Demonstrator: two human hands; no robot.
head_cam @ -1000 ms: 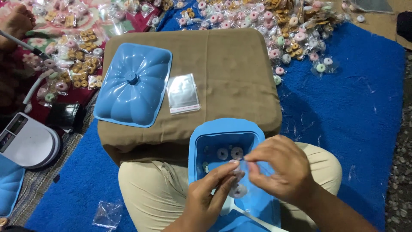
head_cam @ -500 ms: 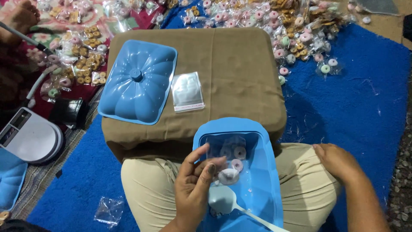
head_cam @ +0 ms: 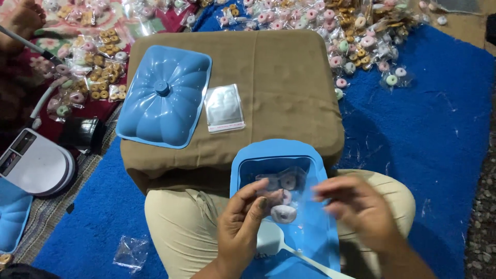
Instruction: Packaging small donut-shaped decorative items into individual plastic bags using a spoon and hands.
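Observation:
My left hand [head_cam: 242, 223] pinches a small clear bag [head_cam: 279, 192] with a few pink and white ring-shaped sweets inside, holding it over an open blue container [head_cam: 247, 164] on my lap. My right hand [head_cam: 361, 207] is blurred just right of the bag, its fingers apart and nothing visible in them. A white scoop [head_cam: 273, 238] lies in the container beneath the bag. The container's blue lid [head_cam: 166, 96] rests on a brown cushion [head_cam: 289, 77], next to a stack of empty clear bags [head_cam: 223, 108].
Several packed bags of ring sweets [head_cam: 356, 39] lie along the far edge and at the left [head_cam: 98, 67]. A white scale [head_cam: 37, 164] sits at the left beside a dark cup [head_cam: 82, 134]. One loose clear bag [head_cam: 130, 253] lies on the blue rug [head_cam: 429, 129].
My right hand left the bag, swung out to the right, and has now come back beside it. My left hand kept the bag over the container throughout.

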